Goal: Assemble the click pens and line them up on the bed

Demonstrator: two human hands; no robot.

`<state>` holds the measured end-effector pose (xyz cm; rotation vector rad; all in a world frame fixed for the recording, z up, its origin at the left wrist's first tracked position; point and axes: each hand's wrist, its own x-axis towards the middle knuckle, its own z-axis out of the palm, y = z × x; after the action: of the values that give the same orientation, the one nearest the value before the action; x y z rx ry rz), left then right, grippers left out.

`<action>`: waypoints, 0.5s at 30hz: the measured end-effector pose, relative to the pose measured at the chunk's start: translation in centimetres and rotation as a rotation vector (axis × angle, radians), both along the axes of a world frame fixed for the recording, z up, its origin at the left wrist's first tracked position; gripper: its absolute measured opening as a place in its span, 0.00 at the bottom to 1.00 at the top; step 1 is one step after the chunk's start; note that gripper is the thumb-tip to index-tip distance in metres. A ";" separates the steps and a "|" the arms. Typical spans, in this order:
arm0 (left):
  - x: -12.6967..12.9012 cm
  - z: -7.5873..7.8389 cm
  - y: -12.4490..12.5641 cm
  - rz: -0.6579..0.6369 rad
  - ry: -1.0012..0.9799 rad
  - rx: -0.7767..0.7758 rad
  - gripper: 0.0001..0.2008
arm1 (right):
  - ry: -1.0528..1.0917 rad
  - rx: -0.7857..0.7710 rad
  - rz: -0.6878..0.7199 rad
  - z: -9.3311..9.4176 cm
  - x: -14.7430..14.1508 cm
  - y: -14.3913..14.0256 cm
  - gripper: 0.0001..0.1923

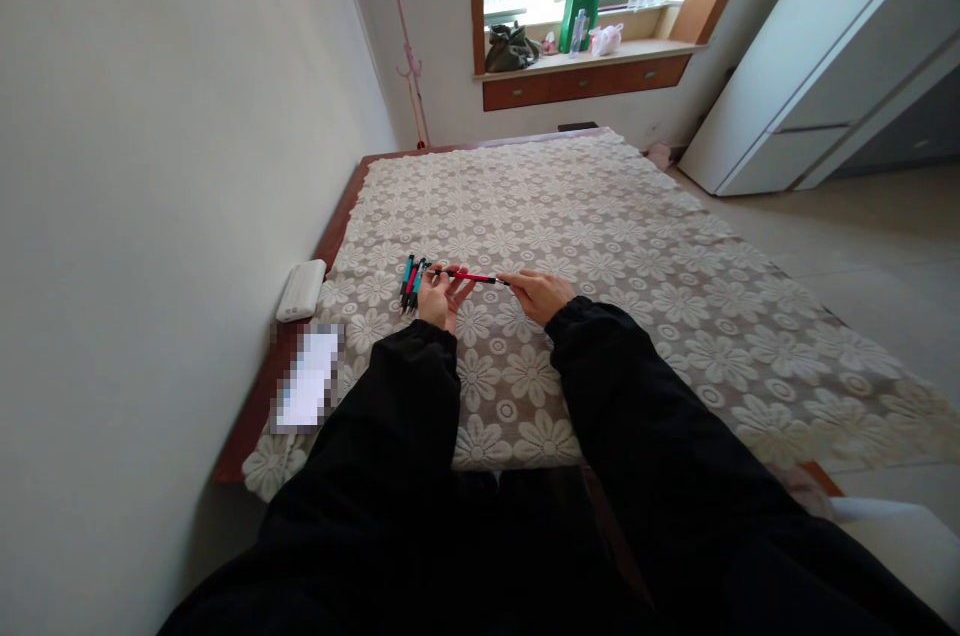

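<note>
We are in a home bedroom. A low bed (600, 216) with a floral lace cover (637, 296) fills the floor beside a white wardrobe (810, 66), and bags sit along the wooden windowsill (585, 56).

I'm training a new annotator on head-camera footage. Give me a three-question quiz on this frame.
1. True or false: the red pen is held between the left hand and the right hand.
2. Where do the other pens lie? A) on the windowsill B) on the bed cover by the left hand C) on the floor
3. Fill in: the white box lies at the bed's edge next to the ____.

Key: 1 true; 2 B; 3 wall.
</note>
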<state>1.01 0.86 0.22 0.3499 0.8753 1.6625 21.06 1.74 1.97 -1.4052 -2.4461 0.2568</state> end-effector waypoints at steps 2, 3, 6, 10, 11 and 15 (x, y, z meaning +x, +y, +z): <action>-0.1 0.0 0.1 0.007 -0.030 -0.025 0.08 | 0.010 0.006 -0.003 0.2 0.0 -0.1 0.22; -0.3 0.0 0.2 0.019 -0.050 -0.041 0.08 | 0.018 0.012 -0.007 0.3 0.0 -0.1 0.22; -0.8 -0.1 0.6 0.048 -0.140 -0.105 0.09 | 0.063 0.029 -0.015 0.6 0.1 -0.1 0.22; -1.5 -0.1 0.8 -0.020 -0.298 -0.171 0.11 | 0.293 -0.019 0.033 0.6 -0.4 -0.4 0.19; -1.6 -0.1 0.8 -0.045 -0.326 -0.176 0.12 | 0.399 -0.063 0.056 0.5 -0.6 -0.6 0.18; -1.7 0.2 0.6 -0.106 -0.378 -0.161 0.14 | 0.829 -0.339 0.157 0.5 -1.8 -1.8 0.13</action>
<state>-0.73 1.49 0.44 -0.0301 0.6870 1.4842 19.25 -0.09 2.52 -0.9264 -1.8471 1.0865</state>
